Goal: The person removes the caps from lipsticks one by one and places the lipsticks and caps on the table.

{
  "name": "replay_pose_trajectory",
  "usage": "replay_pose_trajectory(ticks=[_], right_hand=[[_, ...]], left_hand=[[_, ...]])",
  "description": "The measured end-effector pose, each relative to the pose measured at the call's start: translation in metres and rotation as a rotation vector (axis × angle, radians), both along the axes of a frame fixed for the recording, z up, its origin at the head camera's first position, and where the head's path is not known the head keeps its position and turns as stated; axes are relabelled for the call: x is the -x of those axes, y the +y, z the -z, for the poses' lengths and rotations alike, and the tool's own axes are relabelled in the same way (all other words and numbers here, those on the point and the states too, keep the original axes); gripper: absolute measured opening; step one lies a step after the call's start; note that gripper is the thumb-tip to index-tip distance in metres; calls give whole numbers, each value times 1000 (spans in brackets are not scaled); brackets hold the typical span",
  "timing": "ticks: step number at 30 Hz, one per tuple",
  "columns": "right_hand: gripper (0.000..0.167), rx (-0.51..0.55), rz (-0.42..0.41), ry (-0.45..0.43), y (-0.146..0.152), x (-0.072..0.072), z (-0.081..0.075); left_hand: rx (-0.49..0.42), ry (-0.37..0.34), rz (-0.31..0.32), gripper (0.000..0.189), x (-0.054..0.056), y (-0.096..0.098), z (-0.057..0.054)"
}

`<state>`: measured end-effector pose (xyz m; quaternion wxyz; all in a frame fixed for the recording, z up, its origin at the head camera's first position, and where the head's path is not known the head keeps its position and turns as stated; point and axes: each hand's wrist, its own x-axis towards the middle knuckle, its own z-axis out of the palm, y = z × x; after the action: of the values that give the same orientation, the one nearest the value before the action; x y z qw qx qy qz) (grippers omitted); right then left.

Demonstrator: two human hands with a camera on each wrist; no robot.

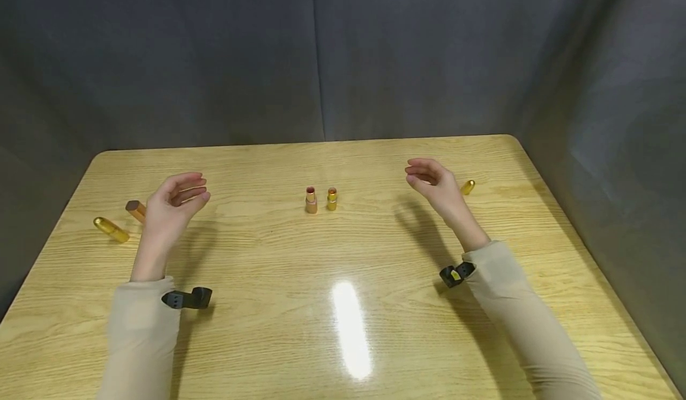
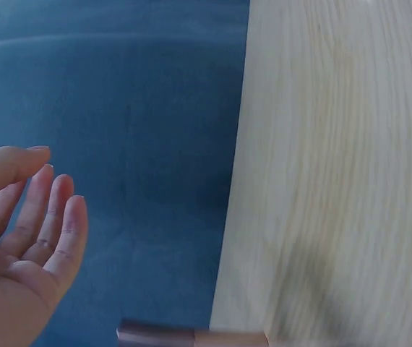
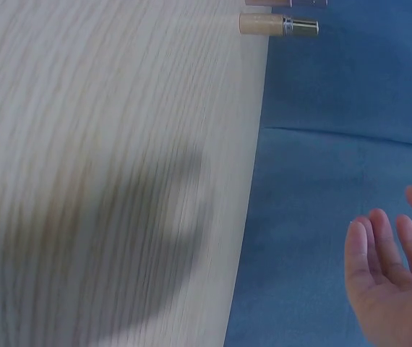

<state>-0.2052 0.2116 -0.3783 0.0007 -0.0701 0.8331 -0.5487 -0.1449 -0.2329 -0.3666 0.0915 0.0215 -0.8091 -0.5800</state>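
My left hand (image 1: 170,209) is raised over the left side of the table, fingers loosely bent and holding nothing. Beside it stands a copper angular tube (image 1: 136,209), partly hidden by the hand, and a gold bullet-shaped tube (image 1: 111,230). Over the right side hovers my right hand (image 1: 436,188), also empty with relaxed fingers. Just beyond its wrist is a gold round-tipped piece (image 1: 468,187), partly covered. Between the hands, two uncapped lipstick-like tubes stand upright and apart: a copper tube (image 1: 311,200) and a gold tube (image 1: 332,199).
A wooden table (image 1: 268,281) with rounded far corners carries everything. Dark curtains (image 1: 214,61) hang behind it and along the sides. A bright light reflection lies on the tabletop near the middle.
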Motion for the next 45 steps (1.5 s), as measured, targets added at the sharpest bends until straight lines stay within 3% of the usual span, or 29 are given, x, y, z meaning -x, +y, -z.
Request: replay_pose_trajectory(ticks=[7, 13, 17, 21, 27, 34, 45], right_hand=[[38, -21, -14, -5, -4, 0, 1], [40, -16, -20, -29, -8, -2, 0], [39, -4, -26, -25, -12, -2, -2], [38, 8, -38, -18, -15, -3, -4], [38, 25, -42, -11, -18, -4, -5], [36, 38, -47, -22, -22, -4, -6], [37, 46, -54, -16, -29, -3, -8]], left_hand=[[-89, -15, -125, 31, -5, -21, 6], [-66, -68, -260, 30, -9, -36, 10], [-90, -69, -289, 29, -12, -45, 14], [-24, -95, -324, 31, -14, -51, 19], [-26, -150, -368, 36, -14, -56, 24], [10, -174, -374, 43, -12, -59, 28], [135, -184, -276, 49, -9, -58, 35]])
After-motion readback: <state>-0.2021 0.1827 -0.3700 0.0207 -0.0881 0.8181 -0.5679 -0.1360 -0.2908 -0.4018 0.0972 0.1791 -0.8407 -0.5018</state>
